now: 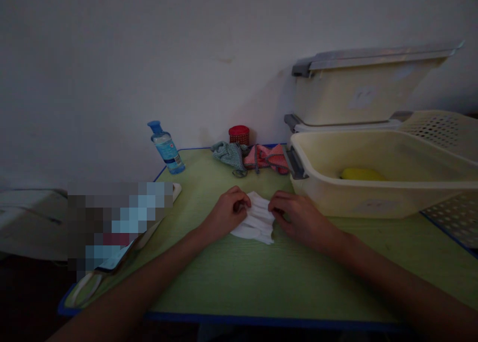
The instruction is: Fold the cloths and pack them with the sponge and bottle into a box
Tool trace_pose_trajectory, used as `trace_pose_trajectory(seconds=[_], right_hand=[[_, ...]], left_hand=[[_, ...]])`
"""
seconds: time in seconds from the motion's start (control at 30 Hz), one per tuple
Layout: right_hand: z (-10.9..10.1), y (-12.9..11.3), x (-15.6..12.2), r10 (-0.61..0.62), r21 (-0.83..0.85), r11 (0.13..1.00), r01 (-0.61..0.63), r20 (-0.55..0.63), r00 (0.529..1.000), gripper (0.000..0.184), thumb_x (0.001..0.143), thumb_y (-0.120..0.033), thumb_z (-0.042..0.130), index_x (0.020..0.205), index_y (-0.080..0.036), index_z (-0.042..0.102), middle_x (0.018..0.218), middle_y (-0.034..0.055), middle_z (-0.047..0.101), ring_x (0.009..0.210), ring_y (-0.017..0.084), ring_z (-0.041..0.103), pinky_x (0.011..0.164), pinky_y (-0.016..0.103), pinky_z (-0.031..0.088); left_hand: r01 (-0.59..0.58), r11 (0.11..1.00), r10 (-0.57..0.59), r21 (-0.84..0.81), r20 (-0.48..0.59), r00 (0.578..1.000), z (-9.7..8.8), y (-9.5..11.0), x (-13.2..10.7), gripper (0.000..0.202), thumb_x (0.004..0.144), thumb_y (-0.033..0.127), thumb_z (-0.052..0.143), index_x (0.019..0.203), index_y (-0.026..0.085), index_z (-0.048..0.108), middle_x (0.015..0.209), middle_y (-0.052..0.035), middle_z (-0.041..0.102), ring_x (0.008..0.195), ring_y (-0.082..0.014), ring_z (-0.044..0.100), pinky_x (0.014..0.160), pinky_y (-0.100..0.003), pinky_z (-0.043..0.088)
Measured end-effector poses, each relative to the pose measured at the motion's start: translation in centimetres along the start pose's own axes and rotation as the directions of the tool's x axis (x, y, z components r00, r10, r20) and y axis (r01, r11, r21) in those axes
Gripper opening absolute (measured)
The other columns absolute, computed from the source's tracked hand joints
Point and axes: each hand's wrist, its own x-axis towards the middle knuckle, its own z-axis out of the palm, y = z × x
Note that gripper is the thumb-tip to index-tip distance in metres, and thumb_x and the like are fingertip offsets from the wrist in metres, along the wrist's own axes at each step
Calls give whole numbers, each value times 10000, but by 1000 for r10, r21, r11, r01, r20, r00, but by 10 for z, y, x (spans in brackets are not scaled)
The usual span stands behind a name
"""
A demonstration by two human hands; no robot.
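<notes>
Taking the middle of the green-topped table (239,277) as our dial's centre, we find the white pleated cloth (257,220) there, lying just in front of us. Our left hand (228,212) pinches its edge at nine o'clock and our right hand (298,216) pinches the opposite edge at three, thumbs and fingers closed on fabric; we judge that this two-sided hold serves to spread the limp material and steady it. The cloth's narrower end points to twelve, its wider, uneven hem towards six, and its long axis seems to run between them, though the fingers hide part of the outline. At two o'clock stands the open cream plastic tub (351,198), a yellow item (361,174) inside; the blue bottle (167,152) is at ten, and the crumpled pink fabric (266,159) near twelve, probably set back to leave our hands room.
</notes>
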Motion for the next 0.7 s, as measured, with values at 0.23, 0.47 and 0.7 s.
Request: trace_pose_trajectory(seconds=[0.23,0.47,0.7], right_hand=[[2,2,0,-10,-25,1000,10,2,1000,164,782,-50,484,763,-131,625,790,45,604,657,114,535,576,227,323],[4,3,-1,-17,-39,999,17,-5,1000,166,795,-62,477,760,-135,622,795,47,607,669,120,542,578,231,313],[0,0,-1,-24,-41,999,24,10,1000,176,787,-51,476,759,-136,628,797,52,606,652,115,536,572,233,313]], left_hand=[[-108,994,107,9,106,989,-6,-2,0,239,670,-21,432,751,128,601,790,-3,436,644,-94,455,569,-198,355],[-143,989,139,24,127,982,-8,-3,1,211,662,-16,423,713,132,565,792,-5,435,661,-102,452,576,-204,350],[-157,987,150,41,127,980,-8,-3,1,200,644,-24,417,680,145,518,775,0,428,668,-108,445,580,-204,350]])
